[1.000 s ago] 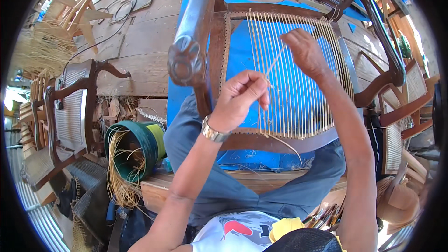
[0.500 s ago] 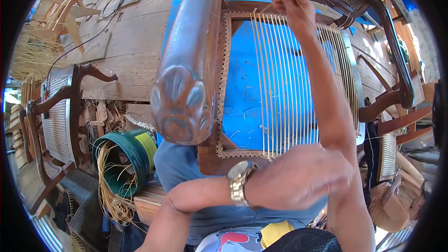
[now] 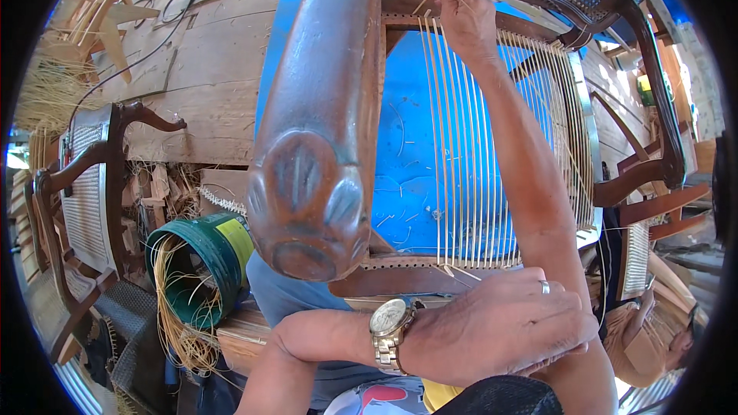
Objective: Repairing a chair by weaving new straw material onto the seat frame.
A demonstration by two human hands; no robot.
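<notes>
Head view: right hand [image 3: 466, 17] half-curls beside a cane strand [image 3: 420, 6].

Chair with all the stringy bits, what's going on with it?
A person has their right hand at the back of the chair's seat frame, by the ends of pale strands running front to back. Their left hand is near the front. Strands cover the right part; the left part is open.

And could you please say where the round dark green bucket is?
In the head view, the bucket is at lower left, between the carved brown wooden armrest and a dark wooden chair, with pale cane strands over its rim.
</notes>
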